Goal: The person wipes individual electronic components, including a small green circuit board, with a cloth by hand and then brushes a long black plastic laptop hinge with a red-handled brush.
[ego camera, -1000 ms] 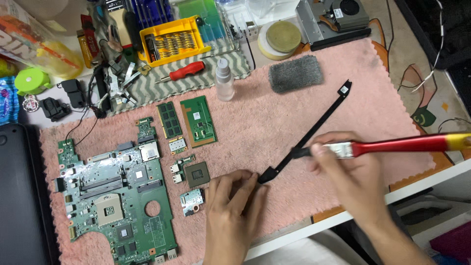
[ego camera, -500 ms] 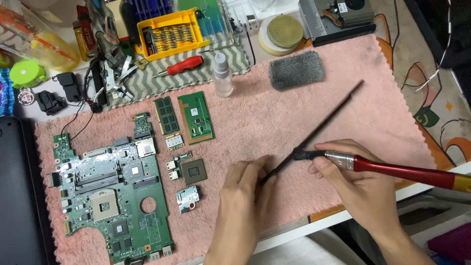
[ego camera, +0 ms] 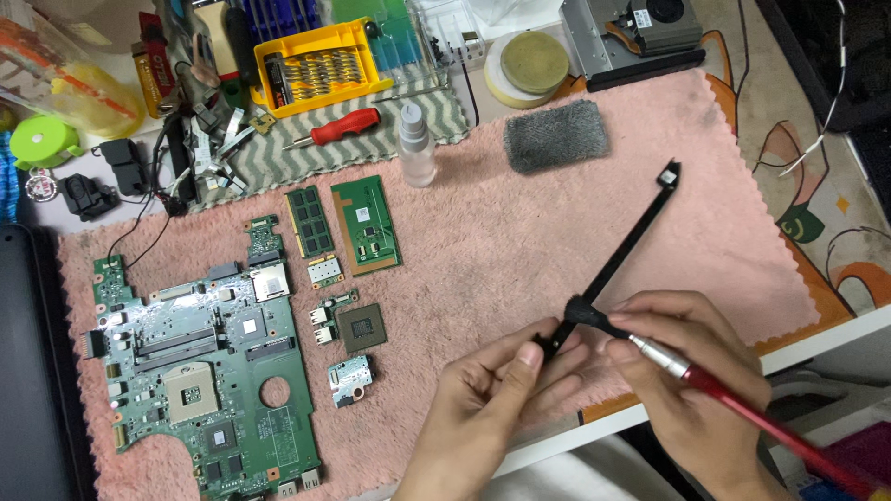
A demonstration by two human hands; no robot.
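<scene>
1. The left hand (ego camera: 492, 394) pinches the near end of a long black plastic strip (ego camera: 624, 249) between thumb and fingers, holding it closed on the strip.
2. The strip runs slantwise up and to the right over the pink towel (ego camera: 520, 241); its far end, with a small square tab, lies out on the towel, well apart from both hands.
3. The right hand (ego camera: 687, 371) is clenched around a red-handled brush (ego camera: 733, 399), with a metal ferrule just past the fingers.
4. The brush's dark bristles touch the strip just beside the left thumb.
5. Left of the hands, on the towel, lie a green motherboard (ego camera: 200, 371), a square chip (ego camera: 360, 327) and a few small boards near it.
6. Farther up are a memory stick (ego camera: 309, 221) and a green card (ego camera: 366, 224), side by side.
7. A grey pad (ego camera: 555, 135) lies at the towel's top edge, and a small clear spray bottle (ego camera: 416, 146) stands left of it.
8. Beyond the towel, a red screwdriver (ego camera: 336, 128) rests on a striped cloth, with a yellow bit case (ego camera: 316, 65) above it.
9. A round tape roll (ego camera: 529, 67) sits at the top, near a grey metal part (ego camera: 640, 28).
</scene>
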